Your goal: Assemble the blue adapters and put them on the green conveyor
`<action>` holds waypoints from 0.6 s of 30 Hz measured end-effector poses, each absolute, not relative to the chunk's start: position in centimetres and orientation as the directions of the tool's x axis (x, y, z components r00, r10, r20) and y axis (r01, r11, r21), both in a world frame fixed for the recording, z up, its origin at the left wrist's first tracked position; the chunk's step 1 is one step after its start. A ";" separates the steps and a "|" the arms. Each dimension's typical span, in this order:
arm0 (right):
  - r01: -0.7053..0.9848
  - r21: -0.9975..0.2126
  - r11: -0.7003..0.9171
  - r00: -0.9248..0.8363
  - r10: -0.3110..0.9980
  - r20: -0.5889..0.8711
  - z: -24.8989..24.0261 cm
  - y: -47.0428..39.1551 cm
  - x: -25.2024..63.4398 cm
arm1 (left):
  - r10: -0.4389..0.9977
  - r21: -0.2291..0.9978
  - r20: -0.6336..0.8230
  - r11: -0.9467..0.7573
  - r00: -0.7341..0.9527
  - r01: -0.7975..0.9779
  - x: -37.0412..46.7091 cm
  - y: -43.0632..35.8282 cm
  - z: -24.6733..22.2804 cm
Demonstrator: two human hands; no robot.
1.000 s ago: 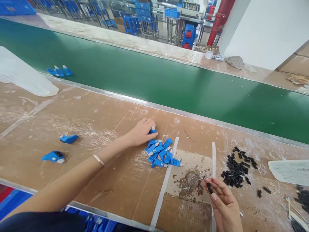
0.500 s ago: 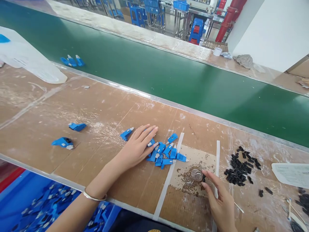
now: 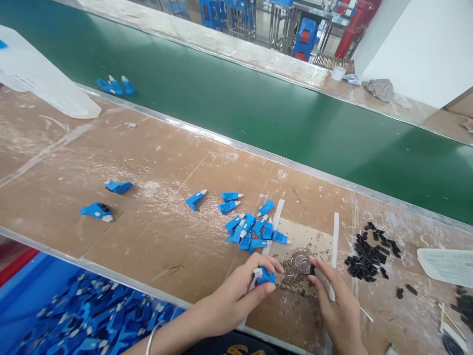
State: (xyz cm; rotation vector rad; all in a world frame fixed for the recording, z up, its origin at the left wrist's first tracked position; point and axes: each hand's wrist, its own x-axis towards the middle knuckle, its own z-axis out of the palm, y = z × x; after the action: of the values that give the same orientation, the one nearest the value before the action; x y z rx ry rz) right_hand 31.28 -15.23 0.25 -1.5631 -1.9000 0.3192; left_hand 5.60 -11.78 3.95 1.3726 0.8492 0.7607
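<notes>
My left hand [image 3: 246, 291] is closed around a small blue plastic part [image 3: 265, 276] with a white tip, held just above the table's near side. Beside it, my right hand [image 3: 336, 301] pinches a small black piece [image 3: 312, 269] at the edge of a small clear round dish [image 3: 302, 264]. That dish stands on a wet, stained pale card [image 3: 321, 236] between two white tape strips. A loose pile of similar blue parts [image 3: 248, 228] lies left of the card. Small black pieces [image 3: 365, 259] are heaped to the right.
A green conveyor belt [image 3: 236, 113] runs behind the table. Below the near edge, a blue bin [image 3: 22, 291] holds many blue parts. Cotton swabs [image 3: 441, 318] lie at the right, near a white plastic sheet [image 3: 447, 266]. Another white piece [image 3: 48, 84] lies far left.
My left hand has come from the blue pile toward the right hand and now holds a blue part. My right hand stays at the dish with the black piece.
</notes>
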 end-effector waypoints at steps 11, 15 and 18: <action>0.449 -0.884 -0.128 0.317 0.948 0.024 1.7 -17.5 31.8 | 0.795 0.601 -0.363 0.599 0.487 -0.529 10.3 -13.7 2.3; 0.045 -0.995 -0.091 0.289 0.954 -0.074 1.7 -18.1 32.7 | 0.763 0.508 -0.384 0.645 0.521 -0.570 11.9 -13.4 3.2; -0.026 -0.999 -0.031 0.195 0.980 -0.036 1.7 -18.0 33.0 | 0.741 0.471 -0.370 0.669 0.560 -0.575 12.5 -13.2 3.7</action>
State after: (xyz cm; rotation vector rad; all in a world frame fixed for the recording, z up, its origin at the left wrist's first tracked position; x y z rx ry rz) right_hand 33.00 -18.05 1.68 -1.3035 -1.0311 1.0978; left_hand 12.52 -13.19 3.73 0.3133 0.5806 0.7902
